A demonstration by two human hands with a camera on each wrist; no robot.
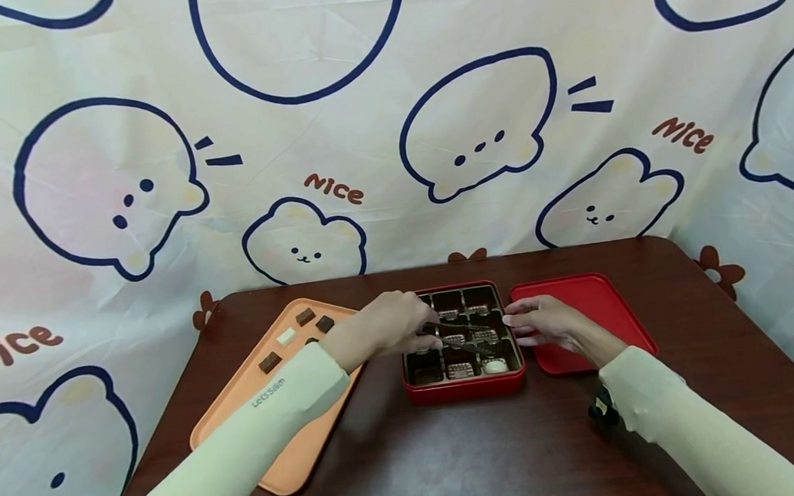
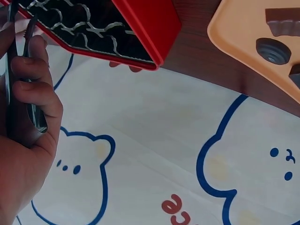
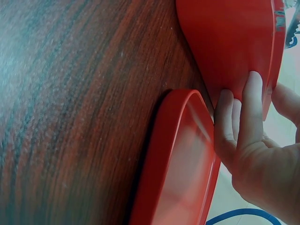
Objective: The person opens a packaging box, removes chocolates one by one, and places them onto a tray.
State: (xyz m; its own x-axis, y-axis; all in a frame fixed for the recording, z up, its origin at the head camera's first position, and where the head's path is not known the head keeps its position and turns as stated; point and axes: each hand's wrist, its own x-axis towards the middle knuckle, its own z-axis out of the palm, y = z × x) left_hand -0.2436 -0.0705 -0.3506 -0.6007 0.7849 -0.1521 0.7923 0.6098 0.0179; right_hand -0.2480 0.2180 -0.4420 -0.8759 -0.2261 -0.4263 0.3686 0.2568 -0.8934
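Observation:
My left hand (image 1: 391, 321) grips a pair of metal tongs (image 1: 458, 336), whose two arms reach over the middle of a red box (image 1: 465, 391). A divided dark tray of compartments (image 1: 451, 302) fills the box. One round white piece (image 1: 495, 366) sits in its near right compartment. In the left wrist view the fingers curl round the tongs (image 2: 35, 115) beside the box's rim. I cannot tell whether the tips hold a piece. My right hand (image 1: 554, 321) touches the box's right side, its fingers (image 3: 253, 103) extended along the outer wall and the thumb close to the rim.
Left of the box lies an orange tray (image 1: 308, 454) with several brown pieces (image 1: 270, 362) and a white piece (image 1: 286, 336). A red lid (image 1: 608, 302) lies on the table at the right, under my right hand. A patterned cloth (image 1: 389, 141) hangs behind the table.

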